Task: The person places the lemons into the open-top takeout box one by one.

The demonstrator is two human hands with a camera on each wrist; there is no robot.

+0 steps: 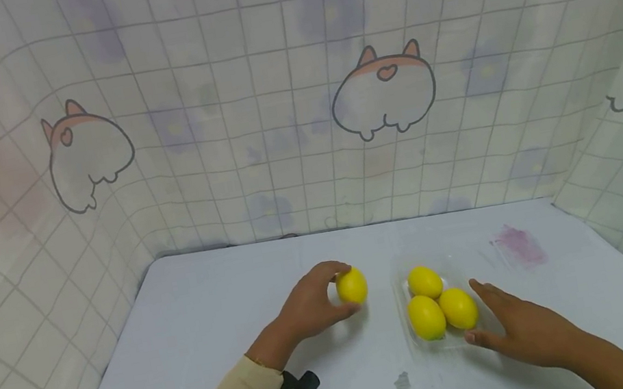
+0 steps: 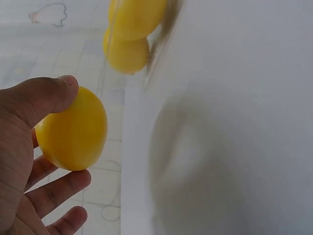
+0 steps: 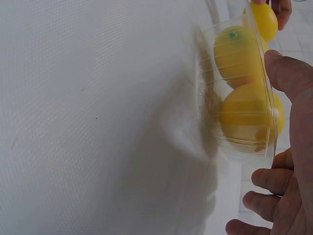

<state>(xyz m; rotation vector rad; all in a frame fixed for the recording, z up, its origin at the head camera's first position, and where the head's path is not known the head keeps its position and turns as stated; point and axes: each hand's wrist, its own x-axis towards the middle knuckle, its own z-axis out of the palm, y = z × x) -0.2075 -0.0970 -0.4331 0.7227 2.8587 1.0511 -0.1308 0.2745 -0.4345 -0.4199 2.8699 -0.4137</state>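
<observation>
My left hand pinches a yellow lemon between thumb and fingertips, held above the table left of a clear plastic box. In the left wrist view the lemon hangs over its shadow. Three more lemons sit together in the box. At the box's right side is my right hand, its thumb and fingers spread. The right wrist view shows its thumb right at the rim of the box, with the fingers beyond the far corner.
A white table carries the box. There is a pink stain behind the box to the right and a small grey mark in front. A gridded curtain with cartoon prints encloses the back and sides.
</observation>
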